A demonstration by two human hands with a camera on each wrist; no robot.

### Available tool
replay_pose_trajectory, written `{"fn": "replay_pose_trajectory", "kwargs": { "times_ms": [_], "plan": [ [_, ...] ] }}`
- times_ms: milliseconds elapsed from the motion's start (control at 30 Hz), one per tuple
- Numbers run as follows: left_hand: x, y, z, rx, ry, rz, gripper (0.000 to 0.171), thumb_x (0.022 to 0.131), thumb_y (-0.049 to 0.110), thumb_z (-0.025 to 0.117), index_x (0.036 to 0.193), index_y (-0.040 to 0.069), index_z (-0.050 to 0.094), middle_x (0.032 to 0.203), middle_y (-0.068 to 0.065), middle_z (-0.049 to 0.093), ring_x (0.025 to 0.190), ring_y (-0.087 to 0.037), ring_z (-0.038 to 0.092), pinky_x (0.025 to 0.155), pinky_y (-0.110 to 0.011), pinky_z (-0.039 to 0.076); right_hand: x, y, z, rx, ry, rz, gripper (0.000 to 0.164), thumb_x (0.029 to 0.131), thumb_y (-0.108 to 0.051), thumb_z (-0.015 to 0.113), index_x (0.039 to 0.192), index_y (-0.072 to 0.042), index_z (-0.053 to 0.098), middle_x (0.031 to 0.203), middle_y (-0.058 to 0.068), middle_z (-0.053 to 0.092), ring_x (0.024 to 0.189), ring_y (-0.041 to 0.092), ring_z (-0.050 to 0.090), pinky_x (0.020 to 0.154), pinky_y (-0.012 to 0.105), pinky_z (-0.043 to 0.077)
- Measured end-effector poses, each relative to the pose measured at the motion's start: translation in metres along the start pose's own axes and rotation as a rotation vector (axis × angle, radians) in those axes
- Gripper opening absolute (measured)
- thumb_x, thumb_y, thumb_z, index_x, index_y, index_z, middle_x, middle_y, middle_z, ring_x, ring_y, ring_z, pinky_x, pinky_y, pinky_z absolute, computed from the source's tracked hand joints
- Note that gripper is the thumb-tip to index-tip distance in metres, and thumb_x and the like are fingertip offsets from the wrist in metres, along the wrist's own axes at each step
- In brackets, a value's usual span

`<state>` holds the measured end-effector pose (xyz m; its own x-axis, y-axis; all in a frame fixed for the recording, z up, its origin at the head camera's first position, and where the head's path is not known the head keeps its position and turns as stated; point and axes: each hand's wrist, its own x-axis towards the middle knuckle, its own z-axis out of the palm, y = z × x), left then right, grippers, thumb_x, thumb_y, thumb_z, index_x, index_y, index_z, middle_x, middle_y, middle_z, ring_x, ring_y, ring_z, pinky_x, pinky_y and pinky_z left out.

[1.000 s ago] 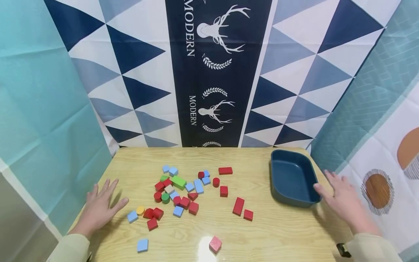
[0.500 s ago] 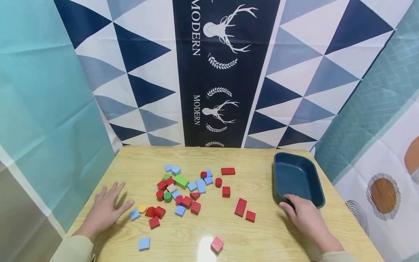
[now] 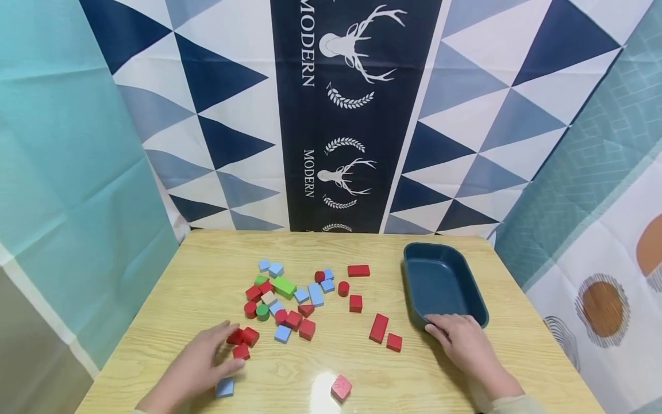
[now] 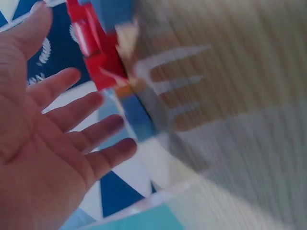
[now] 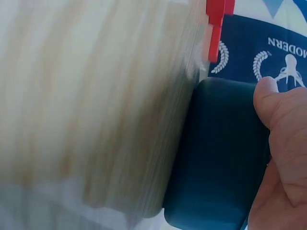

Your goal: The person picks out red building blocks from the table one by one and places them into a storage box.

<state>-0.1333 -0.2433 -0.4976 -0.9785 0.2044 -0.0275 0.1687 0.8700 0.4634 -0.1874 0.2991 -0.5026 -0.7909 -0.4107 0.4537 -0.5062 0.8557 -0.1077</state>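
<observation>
At the near rim of the dark blue plastic bin [image 3: 439,276], my right hand [image 3: 468,351] grips the edge. In the right wrist view the thumb lies along the bin's outer wall [image 5: 216,153], while the other fingers are mostly hidden behind it. My left hand [image 3: 199,365] hovers low over the left of the table, its fingers [image 4: 96,105] loosely spread with nothing in them. Just beside its fingertips are red blocks [image 3: 241,352]. A blue square block [image 3: 224,387] sits partly beneath its thumb side. The hand hides the yellow cylinder in the head view.
Several blue, red and green blocks lie in a loose cluster around a long green block [image 3: 283,287]. Between cluster and bin lie a red rectangular block [image 3: 378,328] and a few other red pieces. A pinkish-red cube [image 3: 341,388] sits near the front. Patterned cloth [image 3: 346,115] hangs behind.
My right hand has come from beyond the bin's right side to its near rim, and the bin has shifted left. The left hand has moved right and nearer, towards the red blocks.
</observation>
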Motion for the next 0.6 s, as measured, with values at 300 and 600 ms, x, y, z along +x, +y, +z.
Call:
{"fn": "replay_pose_trajectory", "kwargs": {
  "times_ms": [300,600],
  "plan": [
    [-0.027,0.019,0.006,0.14,-0.161,-0.093,0.107,0.054,0.08,0.07,0.14,0.017,0.055,0.144,-0.016,0.045,0.121,-0.041,0.042,0.095,-0.066,0.039,-0.003,-0.035,0.004,0.007,-0.082,0.014,0.018,0.085,-0.023,0.076,0.102,-0.017,0.076,0.092,-0.003,0.073,0.085,0.014,0.064,0.079,0.044,0.047],
    [-0.035,0.015,0.019,0.016,-0.144,-0.232,0.056,0.069,0.045,0.085,0.111,0.013,0.064,0.098,-0.004,0.055,0.081,-0.019,0.05,0.076,-0.043,0.052,-0.003,-0.069,0.009,0.002,-0.053,0.001,0.017,0.083,-0.026,0.078,0.098,-0.019,0.077,0.087,-0.006,0.073,0.08,0.012,0.063,0.074,0.04,0.049]
  ]
}}
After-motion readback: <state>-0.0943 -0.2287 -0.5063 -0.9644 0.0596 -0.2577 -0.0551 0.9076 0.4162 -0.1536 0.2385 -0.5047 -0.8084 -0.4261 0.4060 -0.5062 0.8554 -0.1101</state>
